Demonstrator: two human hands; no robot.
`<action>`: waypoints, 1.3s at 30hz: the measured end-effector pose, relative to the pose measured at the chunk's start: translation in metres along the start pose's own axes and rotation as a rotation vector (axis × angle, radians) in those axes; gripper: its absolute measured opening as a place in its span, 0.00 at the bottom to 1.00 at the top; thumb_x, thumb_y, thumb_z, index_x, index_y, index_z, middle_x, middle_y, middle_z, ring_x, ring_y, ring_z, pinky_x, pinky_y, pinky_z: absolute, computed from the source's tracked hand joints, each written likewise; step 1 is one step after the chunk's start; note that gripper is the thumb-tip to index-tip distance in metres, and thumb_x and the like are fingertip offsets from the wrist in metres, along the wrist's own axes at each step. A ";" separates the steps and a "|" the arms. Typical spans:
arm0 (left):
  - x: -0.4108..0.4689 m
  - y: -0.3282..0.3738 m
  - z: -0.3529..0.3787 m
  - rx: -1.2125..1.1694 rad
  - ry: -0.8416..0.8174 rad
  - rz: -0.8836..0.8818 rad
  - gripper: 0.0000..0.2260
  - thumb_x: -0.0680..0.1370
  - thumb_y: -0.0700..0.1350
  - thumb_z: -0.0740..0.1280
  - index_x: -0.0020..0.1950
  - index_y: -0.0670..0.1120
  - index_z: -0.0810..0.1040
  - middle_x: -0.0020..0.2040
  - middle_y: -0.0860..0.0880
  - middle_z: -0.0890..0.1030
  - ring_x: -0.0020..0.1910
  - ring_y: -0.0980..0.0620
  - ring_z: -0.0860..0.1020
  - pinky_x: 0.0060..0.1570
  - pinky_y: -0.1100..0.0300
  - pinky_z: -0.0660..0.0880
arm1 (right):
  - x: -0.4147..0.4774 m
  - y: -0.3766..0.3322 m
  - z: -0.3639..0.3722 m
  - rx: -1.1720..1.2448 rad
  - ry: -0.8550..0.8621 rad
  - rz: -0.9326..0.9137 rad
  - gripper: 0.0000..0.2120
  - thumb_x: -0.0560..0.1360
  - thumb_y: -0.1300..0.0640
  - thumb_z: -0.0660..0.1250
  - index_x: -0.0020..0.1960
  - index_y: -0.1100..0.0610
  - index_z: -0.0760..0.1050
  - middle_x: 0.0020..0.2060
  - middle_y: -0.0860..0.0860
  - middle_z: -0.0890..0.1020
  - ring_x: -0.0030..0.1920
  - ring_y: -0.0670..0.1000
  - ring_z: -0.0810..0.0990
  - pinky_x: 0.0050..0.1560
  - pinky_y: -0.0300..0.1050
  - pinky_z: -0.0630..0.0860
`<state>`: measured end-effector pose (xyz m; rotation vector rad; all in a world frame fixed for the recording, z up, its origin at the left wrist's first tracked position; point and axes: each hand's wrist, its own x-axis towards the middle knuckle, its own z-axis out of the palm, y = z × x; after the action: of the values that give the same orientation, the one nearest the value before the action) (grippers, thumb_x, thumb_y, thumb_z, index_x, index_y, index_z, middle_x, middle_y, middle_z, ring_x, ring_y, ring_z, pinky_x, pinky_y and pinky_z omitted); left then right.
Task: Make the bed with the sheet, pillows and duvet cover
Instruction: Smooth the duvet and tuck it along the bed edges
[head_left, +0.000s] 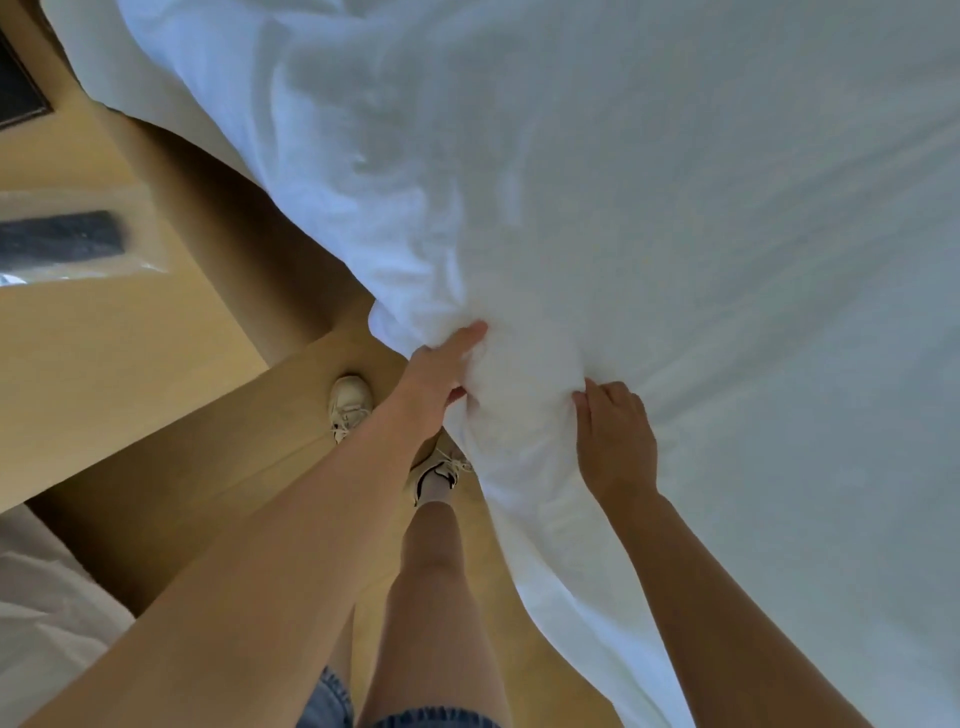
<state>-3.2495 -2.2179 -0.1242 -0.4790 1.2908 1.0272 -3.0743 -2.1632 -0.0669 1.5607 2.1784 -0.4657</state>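
Observation:
White bedding (649, 208) covers the bed and fills the upper right of the head view. Its near corner is bunched into a thick fold (519, 374) hanging over the bed's edge. My left hand (441, 374) grips this bunched fold from the left, thumb on top and fingers tucked beneath. My right hand (615, 441) holds the same fold from the right, fingers curled into the fabric. Whether the fold is sheet or duvet cover I cannot tell. No pillows are in sight.
A wooden bedside table (119, 332) stands at the left, with a dark remote (62, 241) in a clear plastic sleeve on it. My legs and white sneakers (350, 405) stand on the wooden floor in the narrow gap beside the bed. More white fabric (47, 613) lies at lower left.

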 end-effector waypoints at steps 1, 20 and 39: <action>0.000 -0.003 -0.008 -0.092 -0.036 -0.017 0.09 0.74 0.47 0.67 0.53 0.48 0.76 0.48 0.51 0.80 0.45 0.52 0.78 0.43 0.60 0.74 | 0.000 -0.001 0.000 0.001 0.005 -0.010 0.16 0.82 0.54 0.53 0.62 0.60 0.73 0.54 0.56 0.75 0.56 0.55 0.72 0.48 0.50 0.73; -0.012 -0.033 0.056 0.012 0.453 0.070 0.17 0.82 0.41 0.52 0.69 0.37 0.65 0.68 0.36 0.69 0.65 0.37 0.69 0.61 0.48 0.68 | -0.030 -0.004 -0.048 0.299 0.287 -0.089 0.07 0.76 0.67 0.61 0.40 0.62 0.71 0.39 0.48 0.71 0.42 0.50 0.68 0.37 0.39 0.59; -0.089 -0.048 0.057 -0.004 0.554 0.485 0.12 0.79 0.44 0.60 0.35 0.45 0.67 0.31 0.51 0.69 0.30 0.56 0.66 0.33 0.63 0.66 | 0.010 0.031 -0.053 0.552 0.141 -0.092 0.06 0.81 0.59 0.49 0.46 0.58 0.60 0.30 0.47 0.69 0.28 0.46 0.67 0.27 0.41 0.63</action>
<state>-3.1732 -2.2278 -0.0374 -0.4826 1.9623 1.3513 -3.0551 -2.1196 -0.0275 1.8107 2.3625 -1.0909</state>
